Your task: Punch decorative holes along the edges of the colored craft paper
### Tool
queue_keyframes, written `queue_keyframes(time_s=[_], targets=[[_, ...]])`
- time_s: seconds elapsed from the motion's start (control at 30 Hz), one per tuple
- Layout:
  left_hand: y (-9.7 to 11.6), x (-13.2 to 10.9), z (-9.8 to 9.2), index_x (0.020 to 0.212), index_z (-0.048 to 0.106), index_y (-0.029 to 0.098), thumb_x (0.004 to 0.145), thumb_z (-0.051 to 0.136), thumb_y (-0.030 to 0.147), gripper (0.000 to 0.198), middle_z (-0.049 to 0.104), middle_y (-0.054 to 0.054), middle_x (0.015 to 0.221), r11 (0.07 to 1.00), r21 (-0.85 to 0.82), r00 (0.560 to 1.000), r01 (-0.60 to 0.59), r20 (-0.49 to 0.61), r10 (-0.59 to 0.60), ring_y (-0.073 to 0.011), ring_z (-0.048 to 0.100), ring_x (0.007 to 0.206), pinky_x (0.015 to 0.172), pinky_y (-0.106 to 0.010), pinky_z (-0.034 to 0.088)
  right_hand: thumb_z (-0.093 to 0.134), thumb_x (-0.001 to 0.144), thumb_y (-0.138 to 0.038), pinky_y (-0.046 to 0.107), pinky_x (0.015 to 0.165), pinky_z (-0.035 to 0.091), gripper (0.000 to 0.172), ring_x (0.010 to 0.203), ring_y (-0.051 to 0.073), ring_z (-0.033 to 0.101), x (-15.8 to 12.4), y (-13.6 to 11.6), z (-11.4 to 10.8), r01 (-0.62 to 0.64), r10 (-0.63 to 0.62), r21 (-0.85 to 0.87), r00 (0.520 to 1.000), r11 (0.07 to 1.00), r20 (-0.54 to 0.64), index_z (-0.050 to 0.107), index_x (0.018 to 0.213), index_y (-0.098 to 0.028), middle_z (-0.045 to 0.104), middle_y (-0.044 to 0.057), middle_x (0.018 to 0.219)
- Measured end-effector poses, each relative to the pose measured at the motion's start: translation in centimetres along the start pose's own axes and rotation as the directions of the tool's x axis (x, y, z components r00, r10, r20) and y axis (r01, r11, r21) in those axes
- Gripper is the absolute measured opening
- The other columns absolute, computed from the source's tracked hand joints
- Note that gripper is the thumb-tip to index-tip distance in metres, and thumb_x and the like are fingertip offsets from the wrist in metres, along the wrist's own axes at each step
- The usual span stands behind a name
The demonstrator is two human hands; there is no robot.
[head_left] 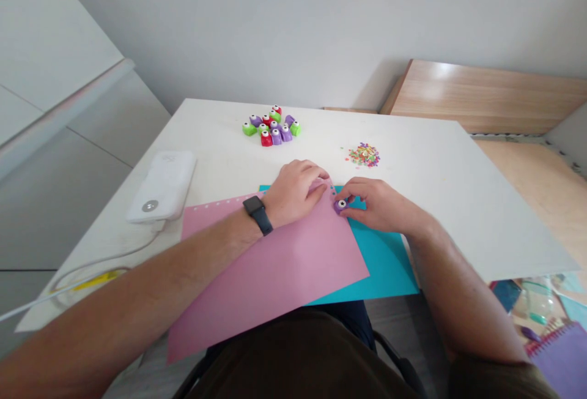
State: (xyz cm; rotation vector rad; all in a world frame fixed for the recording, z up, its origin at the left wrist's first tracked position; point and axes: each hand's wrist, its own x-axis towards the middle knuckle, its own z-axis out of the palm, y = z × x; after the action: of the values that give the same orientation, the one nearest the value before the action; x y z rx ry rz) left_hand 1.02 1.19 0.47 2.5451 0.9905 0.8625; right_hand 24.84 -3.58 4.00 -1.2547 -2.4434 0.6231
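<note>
A pink sheet of paper (pixel 293 276) lies partly over a teal sheet (pixel 380 258), with small punched holes along its far edge and near its right corner. My left hand (pixel 300 188), a dark watch on its wrist, grips the pink sheet near that far right corner, thumb and fingers closed at the edge. Between the thumb and fingers of my right hand (pixel 373 203) is a small purple craft punch (pixel 340 205) with a star on its white button. The punch sits at the right edge of the pink sheet.
Several red, green and purple craft punches (pixel 275 133) are grouped at the back of the white table (pixel 426 185). A heap of coloured paper confetti (pixel 365 155) lies right of them. A white power bank (pixel 162 185) with a cable stands at the left.
</note>
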Motion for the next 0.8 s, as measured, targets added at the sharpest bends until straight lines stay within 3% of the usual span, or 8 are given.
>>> queue_keyframes(time_s=[0.17,0.37,0.8], targets=[[0.9,-0.4,-0.6,0.108,0.068,0.018,0.096,0.064,0.031,0.018,0.072,-0.008,0.109,0.989,-0.112,0.992,-0.092,0.080,0.101,-0.0237,0.065,0.105,0.098,-0.041,0.051,0.074,0.088,-0.020,0.032,0.085,0.052,0.020,0.090,0.019,0.068,0.0,-0.1,0.0,0.002,-0.002,-0.003,1.000,1.000,0.008,0.077,0.107,-0.022,0.071,0.006,0.101],[0.9,-1.3,0.1,0.116,0.068,0.017,0.086,0.077,0.047,0.043,0.070,-0.010,0.121,0.992,-0.092,0.982,-0.082,0.162,0.096,-0.0288,0.063,0.114,0.104,-0.046,0.049,0.073,0.088,-0.018,0.032,0.086,0.052,0.020,0.091,0.018,0.068,0.0,-0.1,-0.1,0.016,-0.016,-0.001,1.000,1.000,0.004,0.076,0.108,-0.022,0.071,0.005,0.101],[0.7,-1.7,0.7,0.121,0.066,0.019,0.087,0.076,0.050,0.047,0.069,-0.010,0.124,0.992,-0.109,0.987,-0.065,0.142,0.080,-0.0290,0.061,0.117,0.106,-0.047,0.047,0.073,0.088,-0.017,0.032,0.085,0.052,0.021,0.091,0.018,0.068,-0.1,-0.2,-0.2,0.009,-0.009,0.002,1.000,1.000,0.003,0.075,0.107,-0.023,0.071,0.004,0.100]])
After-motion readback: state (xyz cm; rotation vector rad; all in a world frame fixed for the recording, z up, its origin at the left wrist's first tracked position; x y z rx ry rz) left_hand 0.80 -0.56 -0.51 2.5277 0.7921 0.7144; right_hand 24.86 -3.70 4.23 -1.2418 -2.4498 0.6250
